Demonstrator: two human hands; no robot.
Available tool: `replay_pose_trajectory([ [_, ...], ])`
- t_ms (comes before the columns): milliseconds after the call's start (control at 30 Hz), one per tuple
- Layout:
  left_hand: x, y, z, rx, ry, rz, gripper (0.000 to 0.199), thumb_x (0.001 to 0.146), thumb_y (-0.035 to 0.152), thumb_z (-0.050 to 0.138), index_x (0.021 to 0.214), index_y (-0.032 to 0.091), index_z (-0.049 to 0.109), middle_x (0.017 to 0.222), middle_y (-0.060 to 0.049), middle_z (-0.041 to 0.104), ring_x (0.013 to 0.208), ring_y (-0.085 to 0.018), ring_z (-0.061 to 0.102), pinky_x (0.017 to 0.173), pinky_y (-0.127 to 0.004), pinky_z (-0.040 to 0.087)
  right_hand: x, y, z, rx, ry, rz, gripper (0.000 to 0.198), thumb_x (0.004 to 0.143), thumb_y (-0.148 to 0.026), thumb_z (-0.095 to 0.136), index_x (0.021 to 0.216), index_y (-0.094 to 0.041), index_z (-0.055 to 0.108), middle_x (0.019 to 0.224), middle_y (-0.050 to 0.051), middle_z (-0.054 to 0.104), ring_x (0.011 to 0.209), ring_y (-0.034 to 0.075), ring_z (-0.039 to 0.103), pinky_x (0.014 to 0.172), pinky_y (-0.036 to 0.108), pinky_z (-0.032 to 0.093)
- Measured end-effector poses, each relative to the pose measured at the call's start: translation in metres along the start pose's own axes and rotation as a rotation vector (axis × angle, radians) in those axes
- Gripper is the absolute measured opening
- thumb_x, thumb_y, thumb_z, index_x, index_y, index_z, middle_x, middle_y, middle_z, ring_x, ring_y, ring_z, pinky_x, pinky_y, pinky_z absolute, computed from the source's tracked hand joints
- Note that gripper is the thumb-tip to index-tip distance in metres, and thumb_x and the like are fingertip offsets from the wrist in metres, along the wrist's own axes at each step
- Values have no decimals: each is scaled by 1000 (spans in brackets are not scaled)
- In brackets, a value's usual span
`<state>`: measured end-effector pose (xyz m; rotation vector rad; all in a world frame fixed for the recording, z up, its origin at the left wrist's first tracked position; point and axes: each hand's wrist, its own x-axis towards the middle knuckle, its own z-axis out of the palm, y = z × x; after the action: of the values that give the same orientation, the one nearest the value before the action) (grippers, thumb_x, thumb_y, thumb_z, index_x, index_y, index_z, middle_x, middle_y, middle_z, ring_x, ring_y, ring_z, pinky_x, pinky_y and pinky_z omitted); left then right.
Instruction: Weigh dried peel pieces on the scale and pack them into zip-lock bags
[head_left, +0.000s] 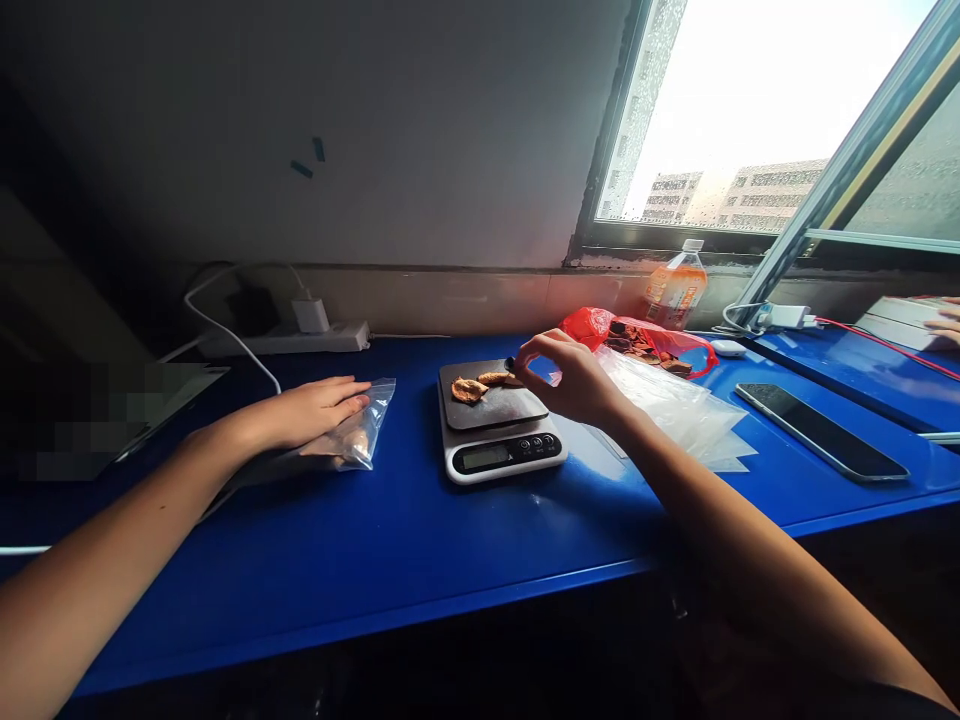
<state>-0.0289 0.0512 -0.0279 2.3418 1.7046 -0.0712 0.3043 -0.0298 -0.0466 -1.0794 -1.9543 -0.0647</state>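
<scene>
A digital kitchen scale [506, 452] stands in the middle of the blue table, and dried brown slices [468, 390] lie on its metal plate. Over the plate's right side, my right hand [566, 375] is closed in a pinch on a small dark piece [511, 364], its kind too small to tell. To the left of the scale, my left hand [319, 412] lies flat with fingers stretched on a clear plastic bag [382, 400]. Light-coloured contents show through the bag, partly hidden by the hand. The scale's display is unreadable.
Behind my right hand lie a red bag [589, 325] of dried dark slices and a stack of clear plastic bags [675, 405]. A phone [821, 430], an orange drink bottle [679, 290] and a power strip [281, 341] with cables are around. Another person's hand [946, 318] shows far right.
</scene>
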Motion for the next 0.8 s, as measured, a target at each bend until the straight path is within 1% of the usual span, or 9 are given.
replay_pose_trajectory([
  [67, 0, 0, 0, -1, -7, -7, 66, 94, 48, 30, 152, 18, 42, 162, -8, 35, 149, -28, 32, 122, -44, 26, -2, -4, -1, -5, -76, -26, 4, 86, -24, 63, 86, -24, 59, 91, 5, 68, 89, 20, 64, 81, 36, 53],
  [133, 0, 0, 0, 1, -11, -13, 66, 94, 47, 30, 152, 18, 42, 162, -8, 35, 149, -28, 34, 121, -44, 27, -4, -5, 2, -18, -136, -4, 5, 86, -23, 64, 88, -24, 60, 96, 6, 67, 87, 19, 64, 81, 35, 54],
  [233, 1, -1, 0, 7, -8, -9, 64, 94, 45, 31, 152, 19, 41, 161, -8, 36, 148, -28, 34, 122, -44, 28, -4, -5, 7, -67, -163, -27, 7, 86, -20, 63, 92, -24, 61, 105, 8, 66, 95, 21, 64, 85, 38, 53],
  [300, 2, -2, 1, 10, -7, -5, 64, 95, 44, 31, 152, 19, 41, 161, -8, 37, 148, -28, 34, 122, -43, 27, 0, -3, 3, -99, -99, -85, 9, 88, -17, 59, 93, -24, 61, 106, 9, 67, 102, 23, 61, 89, 40, 51],
  [367, 2, -3, 1, 11, -9, -4, 64, 95, 45, 31, 152, 19, 41, 161, -7, 37, 148, -27, 34, 122, -42, 27, 4, 2, -9, -135, 36, -104, 12, 89, -15, 53, 90, -24, 61, 102, 8, 67, 102, 25, 60, 90, 42, 50],
  [467, 2, -3, 2, 13, -12, -3, 64, 96, 45, 30, 153, 19, 40, 162, -7, 34, 150, -27, 32, 123, -42, 25, 7, 19, -36, -197, 276, 14, 12, 87, -18, 50, 83, -24, 60, 92, 7, 67, 93, 25, 61, 88, 44, 50],
  [533, 2, -4, 2, 13, -10, -1, 64, 96, 45, 30, 153, 18, 40, 163, -8, 33, 150, -27, 30, 123, -43, 23, 4, 36, -53, -215, 374, 144, 10, 85, -21, 51, 81, -24, 60, 90, 7, 67, 88, 23, 63, 84, 42, 51],
  [633, 3, -4, 2, 12, -9, 1, 64, 96, 45, 30, 153, 17, 40, 163, -8, 33, 150, -27, 31, 123, -42, 23, -3, 63, -66, -213, 424, 290, 9, 82, -23, 52, 82, -22, 62, 91, 8, 69, 83, 22, 65, 78, 38, 53],
  [800, 6, -7, 4, 13, 1, 11, 65, 95, 46, 29, 153, 16, 40, 163, -9, 32, 151, -27, 29, 123, -43, 22, -10, 90, -61, -289, 401, 414, 14, 77, -19, 52, 84, -20, 64, 88, 9, 71, 83, 22, 67, 78, 36, 51],
])
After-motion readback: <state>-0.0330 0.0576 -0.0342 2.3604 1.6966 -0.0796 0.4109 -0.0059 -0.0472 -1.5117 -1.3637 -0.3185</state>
